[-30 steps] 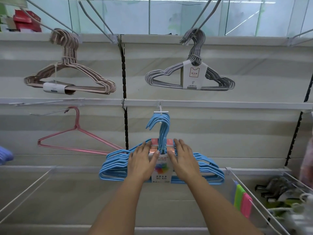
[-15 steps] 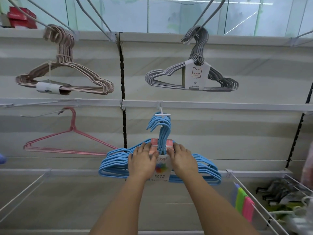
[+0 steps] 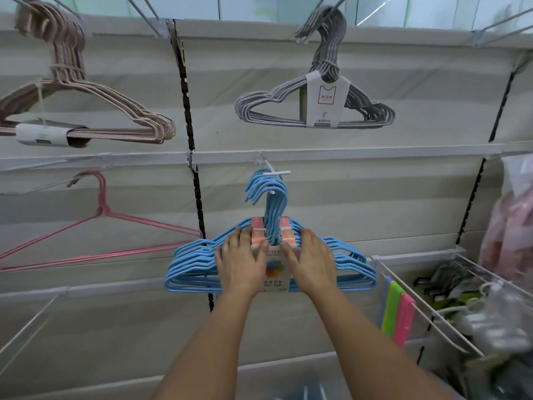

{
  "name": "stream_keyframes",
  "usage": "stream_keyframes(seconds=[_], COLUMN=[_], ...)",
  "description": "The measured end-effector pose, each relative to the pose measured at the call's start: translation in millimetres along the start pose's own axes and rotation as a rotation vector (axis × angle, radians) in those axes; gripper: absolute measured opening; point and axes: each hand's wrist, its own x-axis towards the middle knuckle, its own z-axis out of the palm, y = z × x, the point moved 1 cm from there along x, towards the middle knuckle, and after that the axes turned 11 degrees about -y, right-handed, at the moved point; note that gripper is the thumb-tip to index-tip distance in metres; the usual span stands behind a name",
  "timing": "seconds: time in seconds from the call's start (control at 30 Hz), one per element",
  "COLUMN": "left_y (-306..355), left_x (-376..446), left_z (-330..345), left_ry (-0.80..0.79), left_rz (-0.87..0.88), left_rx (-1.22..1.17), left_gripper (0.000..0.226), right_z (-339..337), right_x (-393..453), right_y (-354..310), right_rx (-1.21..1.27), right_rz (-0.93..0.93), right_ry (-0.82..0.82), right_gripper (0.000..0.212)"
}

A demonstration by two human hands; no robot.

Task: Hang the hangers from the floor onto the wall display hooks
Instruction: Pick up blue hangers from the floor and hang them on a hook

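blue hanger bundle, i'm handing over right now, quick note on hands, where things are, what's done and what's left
Left hand: fingers straight, pressed on the blue hanger bundle left of its paper label.
Right hand: the same on the right side.
Bundle: its hooks are over the white display hook in the lower row, hanging under the grey hanger bundle. The beige bundle and the pink hanger hang to the left.
Done: blue bundle is on its hook.
Left: let go, then check the floor, which is out of view, for more.
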Motion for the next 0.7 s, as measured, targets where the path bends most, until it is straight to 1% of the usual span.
stream_keyframes(seconds=[0.17,0.3,0.47,0.53,0.6,0.7], left_y=[-4.6,-6.1,5.9,13.1,25.6,44.5], left_x=[-7.4,-26.5,-58.9,-72.8,-92.2,-125.0], left_z=[0.0,5.9,25.3,34.7,44.9,66.6], left_ry=[-0.013,0.013,0.105,0.128,0.084,-0.048], left_rz=[0.068,0.111,0.198,0.216,0.226,0.254], left_rx=[-0.042,0.043,0.017,-0.019,-0.056,-0.048], left_gripper=[0.06,0.062,0.064,0.061,0.059,0.058], right_z=[-11.9,-17.6,-23.0,-23.3,-24.2,-28.9], right_x=[-21.5,-40.5,-72.2,-92.1,-117.4,-159.7], right_y=[5.0,18.5,38.6,52.2,71.1,103.1], right_rx=[-0.093,-0.103,-0.073,-0.066,-0.059,-0.049], right_rz=[0.023,0.104,0.148,0.161,0.199,0.29], right_ry=[-0.005,-0.04,-0.063,-0.079,-0.105,-0.132], right_gripper=[0.06,0.064,0.063,0.063,0.061,0.057])
